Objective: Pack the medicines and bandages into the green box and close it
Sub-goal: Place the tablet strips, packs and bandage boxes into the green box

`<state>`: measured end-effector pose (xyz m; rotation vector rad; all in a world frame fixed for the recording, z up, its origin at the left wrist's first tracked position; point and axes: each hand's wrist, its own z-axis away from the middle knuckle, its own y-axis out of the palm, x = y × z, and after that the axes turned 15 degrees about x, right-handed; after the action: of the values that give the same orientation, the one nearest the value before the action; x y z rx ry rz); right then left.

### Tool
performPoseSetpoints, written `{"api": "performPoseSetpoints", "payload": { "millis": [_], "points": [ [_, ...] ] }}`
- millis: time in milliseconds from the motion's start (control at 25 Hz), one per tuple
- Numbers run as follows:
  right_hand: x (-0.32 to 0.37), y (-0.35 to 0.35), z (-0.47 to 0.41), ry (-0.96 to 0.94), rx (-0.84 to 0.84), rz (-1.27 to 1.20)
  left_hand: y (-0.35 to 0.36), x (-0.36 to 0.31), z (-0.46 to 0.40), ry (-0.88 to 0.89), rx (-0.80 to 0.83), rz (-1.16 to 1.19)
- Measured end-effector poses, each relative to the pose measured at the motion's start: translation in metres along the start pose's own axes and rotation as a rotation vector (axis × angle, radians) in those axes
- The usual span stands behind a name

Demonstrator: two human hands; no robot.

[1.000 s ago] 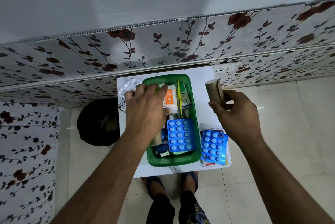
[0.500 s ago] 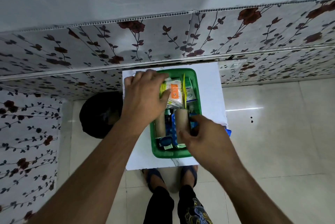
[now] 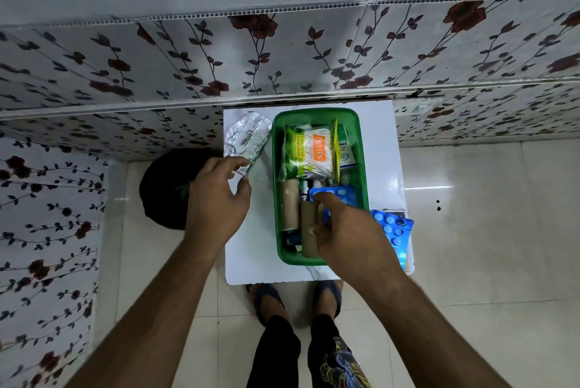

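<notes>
The green box (image 3: 362,149) stands on a small white table (image 3: 260,255). Inside it lie a cotton swab pack (image 3: 309,152), a white carton, a blue pill strip (image 3: 337,194) and two brown bandage rolls. My right hand (image 3: 348,230) rests in the box's near end, fingers around the right bandage roll (image 3: 309,227). The other roll (image 3: 290,205) lies beside it. My left hand (image 3: 218,202) is left of the box, fingertips pinching the near edge of a silver foil pill strip (image 3: 248,139) on the table. A second blue pill strip (image 3: 394,230) lies on papers right of the box.
The table stands against a wall of floral panels (image 3: 282,58). A black round bin (image 3: 166,189) sits on the tiled floor at the left. My feet in sandals (image 3: 266,296) are under the table's near edge.
My right hand carried the bandage roll from the table's right side into the box. My left hand left the box and moved left to the silver foil strip.
</notes>
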<state>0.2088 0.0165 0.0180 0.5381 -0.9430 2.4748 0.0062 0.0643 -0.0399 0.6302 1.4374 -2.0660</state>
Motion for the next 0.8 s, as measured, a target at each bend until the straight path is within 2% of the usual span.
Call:
{"api": "performPoseSetpoints", "payload": {
  "millis": [120,200,280,360,440,480,680,800],
  "points": [
    [-0.008,-0.013,0.012,-0.019,-0.097,-0.099,-0.003,0.000,-0.002,-0.036,-0.016,0.060],
    [-0.028,-0.029,0.021,0.026,-0.305,-0.235,-0.006,0.001,-0.011,-0.082,-0.038,0.124],
    [-0.064,-0.038,0.024,0.175,-0.461,-0.254,-0.005,0.002,-0.030,-0.139,-0.045,0.121],
    [-0.097,-0.033,0.019,0.373,-0.347,-0.153,-0.002,0.003,-0.051,-0.217,-0.014,0.061],
    [-0.115,-0.019,0.012,0.448,-0.175,-0.078,0.002,0.003,-0.067,-0.280,0.022,-0.010],
    [-0.118,-0.013,0.009,0.453,-0.147,-0.069,0.004,0.003,-0.073,-0.298,0.031,-0.041],
    [-0.126,-0.005,0.002,0.455,-0.214,-0.075,0.012,0.013,-0.086,-0.329,0.021,-0.060],
    [-0.131,-0.003,0.001,0.444,-0.250,-0.150,0.009,0.016,-0.085,-0.261,-0.039,0.002]
  ]
}}
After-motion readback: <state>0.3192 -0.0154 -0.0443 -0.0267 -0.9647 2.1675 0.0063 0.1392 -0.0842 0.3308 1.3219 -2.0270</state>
